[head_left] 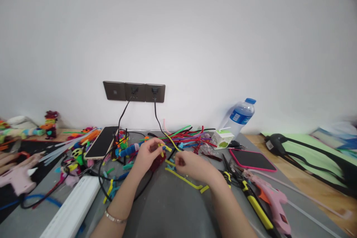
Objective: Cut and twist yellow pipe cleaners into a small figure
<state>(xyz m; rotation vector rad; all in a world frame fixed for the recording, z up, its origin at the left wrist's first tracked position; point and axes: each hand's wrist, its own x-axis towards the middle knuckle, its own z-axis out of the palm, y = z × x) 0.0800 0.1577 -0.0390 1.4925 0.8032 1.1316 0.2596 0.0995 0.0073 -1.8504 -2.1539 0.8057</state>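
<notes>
Plain white wall (195, 37), softly lit, dimmer toward upper corners. Three dark wall plates (114, 91) in row. Grey table (170, 208) below; wood surface (301, 174) at right.

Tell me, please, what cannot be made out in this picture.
In the head view:
What the right hand grips, if anything: hidden by the hand itself.
Full outline of the dark red object: partly covered by the left hand.
Rest of a co-worker's hand: cut off by the left edge.
Near end of the long white plastic bar: beyond the bottom edge.
Fine print on the blue-labelled clear plastic bottle: too small.
</notes>
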